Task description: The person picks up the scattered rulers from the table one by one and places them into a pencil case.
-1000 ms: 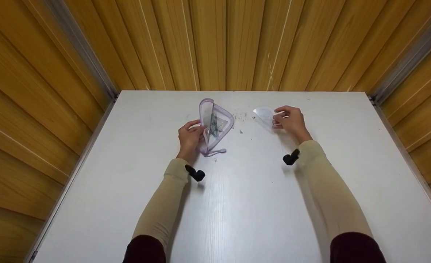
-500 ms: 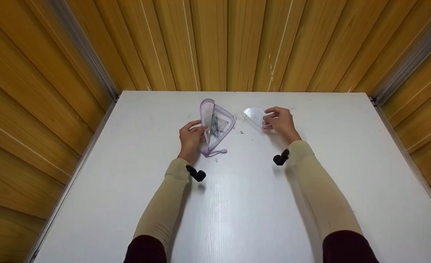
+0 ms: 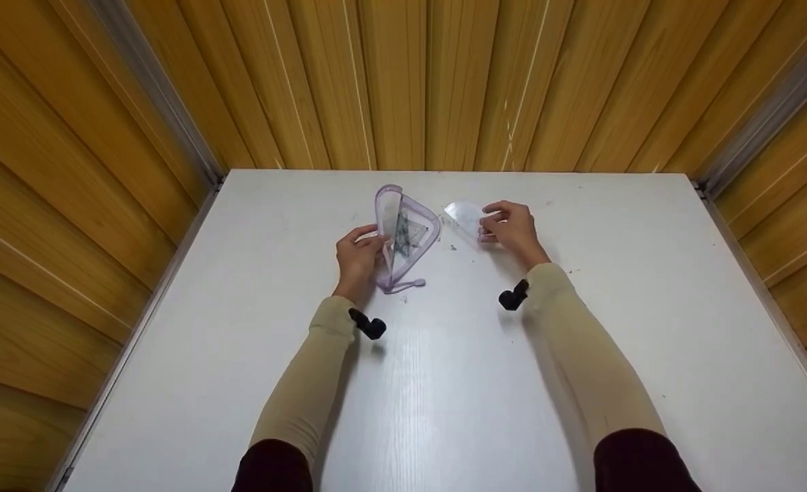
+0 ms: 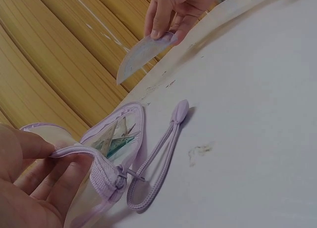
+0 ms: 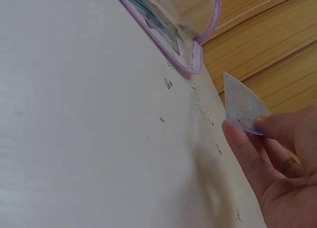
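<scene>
In the head view my left hand (image 3: 359, 260) pinches the raised flap edge of a clear zip pouch (image 3: 430, 242) with lilac trim, holding it partly open. Set squares (image 4: 116, 141), clear and greenish, lie inside it, as the left wrist view shows. To the right of the pouch, my right hand (image 3: 512, 229) pinches a clear protractor (image 3: 462, 213) between thumb and fingers. The protractor (image 5: 242, 104) is raised above the table, apart from the pouch. A lilac pull cord (image 4: 161, 161) hangs from the zip and lies on the table.
The white table (image 3: 410, 396) runs back to a wood-look slatted wall (image 3: 423, 82). Dark crumbs or marks (image 5: 198, 102) are scattered on the tabletop between the pouch and my right hand. A black wrist camera (image 3: 372, 328) sticks out from the left sleeve.
My right hand has moved left with the protractor, bringing it closer to the pouch. The left hand and the pouch have stayed nearly still.
</scene>
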`<state>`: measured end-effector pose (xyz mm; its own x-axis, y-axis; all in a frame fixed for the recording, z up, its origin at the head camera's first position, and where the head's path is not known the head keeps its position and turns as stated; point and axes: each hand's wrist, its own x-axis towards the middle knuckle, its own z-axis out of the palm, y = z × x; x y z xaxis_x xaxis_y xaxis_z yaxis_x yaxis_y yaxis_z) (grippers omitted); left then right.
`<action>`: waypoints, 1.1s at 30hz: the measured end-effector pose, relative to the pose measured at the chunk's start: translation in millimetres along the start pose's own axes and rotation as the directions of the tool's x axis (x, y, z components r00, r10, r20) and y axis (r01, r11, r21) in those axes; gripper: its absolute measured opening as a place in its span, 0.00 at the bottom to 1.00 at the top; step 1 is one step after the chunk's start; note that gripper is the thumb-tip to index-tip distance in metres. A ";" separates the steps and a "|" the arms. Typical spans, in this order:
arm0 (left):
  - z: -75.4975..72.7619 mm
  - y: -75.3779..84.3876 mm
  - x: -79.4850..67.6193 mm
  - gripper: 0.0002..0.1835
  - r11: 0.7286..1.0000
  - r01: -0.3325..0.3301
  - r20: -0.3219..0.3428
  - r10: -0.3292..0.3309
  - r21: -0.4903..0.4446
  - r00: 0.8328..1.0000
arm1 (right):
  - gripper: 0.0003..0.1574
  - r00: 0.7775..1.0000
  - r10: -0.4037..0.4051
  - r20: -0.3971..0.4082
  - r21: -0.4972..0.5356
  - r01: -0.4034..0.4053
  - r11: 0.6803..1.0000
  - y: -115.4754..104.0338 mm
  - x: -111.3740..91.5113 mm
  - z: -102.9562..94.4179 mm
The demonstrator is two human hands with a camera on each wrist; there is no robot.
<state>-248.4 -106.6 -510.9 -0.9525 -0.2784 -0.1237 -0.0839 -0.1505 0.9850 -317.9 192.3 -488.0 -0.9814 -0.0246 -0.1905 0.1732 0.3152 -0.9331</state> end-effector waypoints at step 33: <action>1.0 -2.6 3.1 0.17 1.000 -0.008 -0.008 0.008 -0.016 1.000 | 0.16 0.998 -0.058 0.005 -0.021 0.058 0.998 -9.3 5.8 57.0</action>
<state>-251.4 -106.1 -513.7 -0.9507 -0.2873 -0.1171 -0.0719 -0.1631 0.9840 -320.4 135.1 -497.8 -0.9893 -0.0478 -0.1378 0.1142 0.3335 -0.9358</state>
